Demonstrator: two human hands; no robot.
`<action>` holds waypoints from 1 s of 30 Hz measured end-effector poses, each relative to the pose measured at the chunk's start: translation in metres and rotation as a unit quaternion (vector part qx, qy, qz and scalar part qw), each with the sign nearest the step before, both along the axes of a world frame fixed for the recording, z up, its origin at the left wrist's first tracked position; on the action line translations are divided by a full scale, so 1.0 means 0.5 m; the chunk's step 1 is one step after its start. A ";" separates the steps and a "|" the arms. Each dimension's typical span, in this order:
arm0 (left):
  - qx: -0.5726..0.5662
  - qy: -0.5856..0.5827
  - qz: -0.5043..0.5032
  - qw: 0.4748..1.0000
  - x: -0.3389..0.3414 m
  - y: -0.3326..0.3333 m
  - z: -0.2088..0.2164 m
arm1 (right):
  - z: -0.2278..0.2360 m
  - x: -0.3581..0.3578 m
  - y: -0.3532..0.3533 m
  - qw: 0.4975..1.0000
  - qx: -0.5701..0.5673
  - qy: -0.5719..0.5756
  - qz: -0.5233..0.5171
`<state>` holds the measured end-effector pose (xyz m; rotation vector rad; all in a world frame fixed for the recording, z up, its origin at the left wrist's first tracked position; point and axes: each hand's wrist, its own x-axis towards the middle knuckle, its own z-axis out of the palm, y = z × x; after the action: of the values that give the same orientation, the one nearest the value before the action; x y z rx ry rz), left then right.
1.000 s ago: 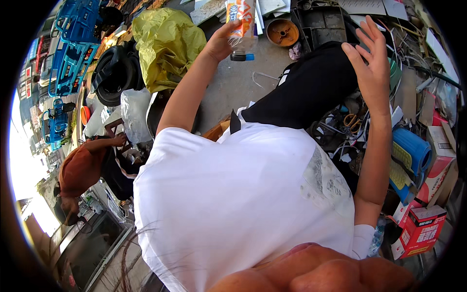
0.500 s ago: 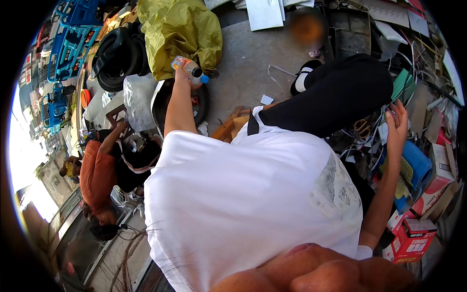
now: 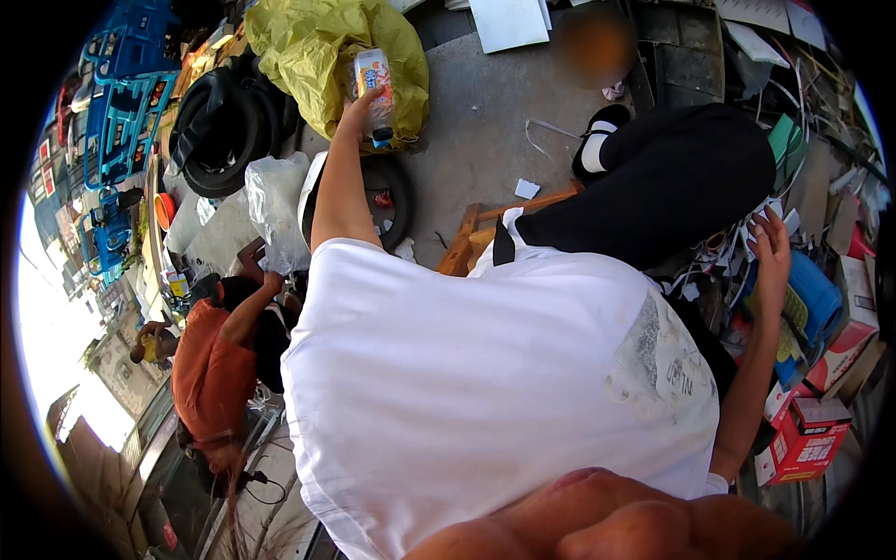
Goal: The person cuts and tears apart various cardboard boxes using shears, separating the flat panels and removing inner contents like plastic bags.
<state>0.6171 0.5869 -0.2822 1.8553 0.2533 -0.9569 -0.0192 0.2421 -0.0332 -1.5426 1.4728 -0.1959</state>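
Note:
My left hand [image 3: 355,116] is stretched out to the far left, its fingers wrapped round a clear plastic bottle [image 3: 375,73] with a white and orange label. The bottle's dark cap points toward me, with a bit of blue beside it; I cannot tell whether a second bottle is behind. The bottle overlaps a large crumpled yellow bag [image 3: 289,47]. On the right side, my right hand [image 3: 770,245] hangs with loosely bent fingers apart and holds nothing. Below it lie tangled white strips [image 3: 719,250] and scraps, near a blue plastic piece [image 3: 814,289].
Black tyres [image 3: 219,135] stand left of the bag, near blue crates [image 3: 126,126]. Another person in an orange top [image 3: 213,373] bends at the left, handling a clear plastic bag [image 3: 277,201]. A wooden frame [image 3: 459,245] lies ahead. Red cartons [image 3: 807,443] sit at right.
My left hand has raised and turned the bottle, so its label now stands upright over the yellow bag. My right hand stays at the right. The other person's arm has shifted toward the clear bag.

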 end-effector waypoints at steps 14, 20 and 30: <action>0.201 -0.044 0.012 0.978 0.091 0.124 -0.101 | -0.018 -0.009 0.014 0.999 0.029 0.033 0.023; 0.379 -0.363 -0.161 0.836 0.059 -0.042 0.059 | -0.022 -0.001 0.020 0.998 0.037 0.040 0.028; 0.292 -0.114 0.037 0.949 0.259 0.167 -0.217 | -0.013 -0.004 0.026 0.997 0.058 0.053 0.022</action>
<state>0.7467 0.6703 -0.3908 2.4558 0.5006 -0.6430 -0.0211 0.2550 -0.0396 -1.5089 1.5045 -0.0017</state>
